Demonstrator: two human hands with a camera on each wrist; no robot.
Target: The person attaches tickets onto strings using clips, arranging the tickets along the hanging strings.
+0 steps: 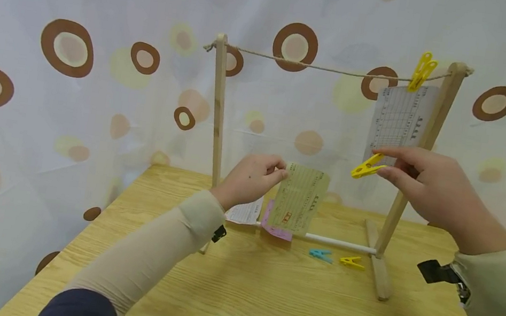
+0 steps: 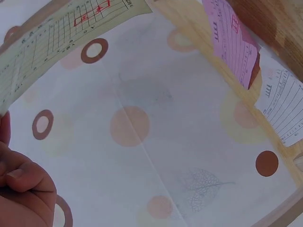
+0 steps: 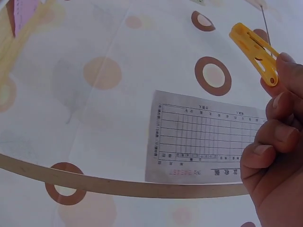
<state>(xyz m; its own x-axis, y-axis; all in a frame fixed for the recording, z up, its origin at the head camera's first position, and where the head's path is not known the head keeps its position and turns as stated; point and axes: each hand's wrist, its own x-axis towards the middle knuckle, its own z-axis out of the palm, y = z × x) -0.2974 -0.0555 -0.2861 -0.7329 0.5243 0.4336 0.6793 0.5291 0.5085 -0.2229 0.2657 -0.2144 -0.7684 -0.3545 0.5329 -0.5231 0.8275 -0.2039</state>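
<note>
My left hand [image 1: 255, 179] pinches a pale green receipt slip [image 1: 302, 197] by its upper left edge, in front of the wooden rack. Between thumb and fingers my right hand [image 1: 437, 192] holds a yellow clothespin [image 1: 368, 166], its tip pointing left; the right wrist view shows the same clothespin [image 3: 255, 52] at the fingertips. Behind that hand a white receipt slip [image 1: 397, 116] hangs from the rope [image 1: 314, 67] near the right post, with yellow clothespins [image 1: 422, 74] at its top. The rope runs between the two posts, above the green slip.
On the wooden table [image 1: 235, 285], a blue clothespin [image 1: 321, 255] and a yellow clothespin [image 1: 352, 262] lie near the rack's right foot [image 1: 381, 278]. A pink slip [image 1: 278, 233] and a white slip [image 1: 245, 212] lie by the white lower bar [image 1: 338, 243]. A patterned curtain hangs behind.
</note>
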